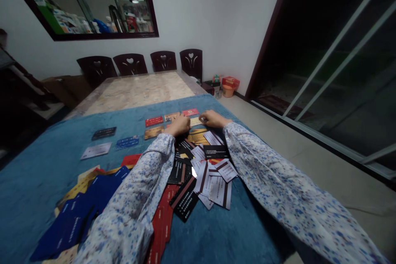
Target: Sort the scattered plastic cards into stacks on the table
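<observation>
Both my arms in flowered sleeves reach forward over a blue cloth. My left hand and my right hand meet at a pale gold card, fingers curled down on it. The card lies at the far end of a row with a red card, a tan card and a pink-red card. A brown-gold card lies just left of my left hand. Between my forearms is a loose heap of black and white cards.
Dark, blue and grey cards lie singly at the left. Piles of navy cards and red cards sit near me. Beyond the cloth are a bare tabletop, several dark chairs, a wall cabinet and glass doors at the right.
</observation>
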{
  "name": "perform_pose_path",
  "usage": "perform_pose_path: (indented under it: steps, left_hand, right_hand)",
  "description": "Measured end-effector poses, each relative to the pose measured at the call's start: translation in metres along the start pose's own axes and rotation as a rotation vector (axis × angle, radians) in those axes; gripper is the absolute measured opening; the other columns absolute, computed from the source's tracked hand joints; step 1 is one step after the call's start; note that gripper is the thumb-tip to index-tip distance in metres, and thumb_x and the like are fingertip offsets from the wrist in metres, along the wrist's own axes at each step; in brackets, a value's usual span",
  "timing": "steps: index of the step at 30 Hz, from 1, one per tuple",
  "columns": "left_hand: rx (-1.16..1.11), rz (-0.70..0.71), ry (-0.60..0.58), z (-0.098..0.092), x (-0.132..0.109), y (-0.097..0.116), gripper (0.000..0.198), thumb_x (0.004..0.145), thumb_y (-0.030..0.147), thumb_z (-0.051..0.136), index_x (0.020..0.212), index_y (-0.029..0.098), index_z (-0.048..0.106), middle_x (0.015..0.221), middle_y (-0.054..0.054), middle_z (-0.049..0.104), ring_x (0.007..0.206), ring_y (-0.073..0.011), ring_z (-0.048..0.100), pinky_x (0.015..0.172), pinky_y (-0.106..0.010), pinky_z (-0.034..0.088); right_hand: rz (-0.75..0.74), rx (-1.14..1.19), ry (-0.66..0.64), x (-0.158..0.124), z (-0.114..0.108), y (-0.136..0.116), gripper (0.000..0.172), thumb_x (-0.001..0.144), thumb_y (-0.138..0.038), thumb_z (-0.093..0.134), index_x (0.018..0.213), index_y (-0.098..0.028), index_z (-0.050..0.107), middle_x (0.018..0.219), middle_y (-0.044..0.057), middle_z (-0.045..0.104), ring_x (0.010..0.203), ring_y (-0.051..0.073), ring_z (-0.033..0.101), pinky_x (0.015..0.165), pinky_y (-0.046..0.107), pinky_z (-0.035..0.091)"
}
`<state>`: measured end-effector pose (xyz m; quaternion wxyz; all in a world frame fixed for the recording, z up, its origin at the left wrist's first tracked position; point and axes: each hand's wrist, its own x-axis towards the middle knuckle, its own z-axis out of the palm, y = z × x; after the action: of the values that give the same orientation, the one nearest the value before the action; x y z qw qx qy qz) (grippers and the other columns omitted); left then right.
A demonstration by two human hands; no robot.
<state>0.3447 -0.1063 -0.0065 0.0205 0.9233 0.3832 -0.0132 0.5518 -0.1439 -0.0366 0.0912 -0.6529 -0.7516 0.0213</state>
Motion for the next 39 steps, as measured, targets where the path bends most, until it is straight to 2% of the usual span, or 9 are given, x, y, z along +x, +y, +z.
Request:
perform_pose_path:
  steps: [6, 13, 18, 26, 34, 39]
  left_hand:
    - [-0.041, -0.014, 0.008, -0.001, -0.002, 0.003, 0.026, 0.090, 0.020, 0.056, 0.109, 0.021, 0.073, 0.132, -0.017, 0.064, 0.136, -0.0380, 0.047, 0.112, -0.064, 0.039]
    - [-0.063, -0.033, 0.030, 0.002, -0.001, 0.003, 0.033, 0.093, 0.025, 0.052, 0.120, 0.023, 0.070, 0.136, -0.015, 0.064, 0.137, -0.0378, 0.045, 0.111, -0.066, 0.039]
    - [-0.037, -0.006, 0.048, 0.003, -0.003, 0.002, 0.031, 0.095, 0.028, 0.050, 0.117, 0.023, 0.072, 0.133, -0.015, 0.067, 0.136, -0.0385, 0.046, 0.109, -0.066, 0.040]
    - [-0.025, 0.005, 0.070, 0.007, -0.004, 0.002, 0.032, 0.095, 0.027, 0.049, 0.117, 0.023, 0.071, 0.135, -0.016, 0.065, 0.136, -0.0397, 0.044, 0.107, -0.067, 0.040]
    - [0.005, 0.010, 0.054, 0.010, -0.002, 0.000, 0.032, 0.094, 0.026, 0.049, 0.119, 0.022, 0.069, 0.133, -0.018, 0.065, 0.138, -0.0402, 0.043, 0.106, -0.066, 0.040]
    - [0.017, 0.012, 0.037, 0.009, -0.002, 0.000, 0.034, 0.092, 0.022, 0.050, 0.120, 0.022, 0.069, 0.136, -0.017, 0.063, 0.138, -0.0400, 0.044, 0.106, -0.067, 0.039]
  right_hand:
    - [0.011, -0.012, -0.011, 0.000, -0.002, -0.002, 0.032, 0.092, -0.027, 0.064, 0.121, -0.022, 0.077, 0.103, 0.009, 0.078, 0.102, 0.024, 0.068, 0.085, 0.026, 0.046]
    - [0.033, -0.010, -0.017, -0.003, -0.005, -0.008, 0.032, 0.095, -0.028, 0.060, 0.121, -0.022, 0.077, 0.110, 0.009, 0.075, 0.100, 0.021, 0.067, 0.082, 0.025, 0.045]
    - [0.054, -0.002, -0.021, -0.006, -0.004, -0.010, 0.031, 0.096, -0.028, 0.059, 0.122, -0.023, 0.076, 0.110, 0.010, 0.073, 0.103, 0.022, 0.065, 0.083, 0.026, 0.044]
    - [0.059, -0.016, -0.022, -0.015, -0.002, -0.010, 0.036, 0.100, -0.033, 0.053, 0.130, -0.025, 0.070, 0.122, 0.013, 0.065, 0.107, 0.026, 0.061, 0.082, 0.032, 0.046]
    - [0.049, -0.025, -0.071, -0.019, -0.005, -0.009, 0.039, 0.097, -0.041, 0.060, 0.131, -0.025, 0.068, 0.129, 0.014, 0.059, 0.117, 0.031, 0.057, 0.087, 0.036, 0.047]
    - [0.053, -0.021, -0.065, -0.019, -0.005, -0.006, 0.042, 0.095, -0.041, 0.064, 0.134, -0.024, 0.067, 0.124, 0.014, 0.061, 0.116, 0.030, 0.058, 0.089, 0.035, 0.047]
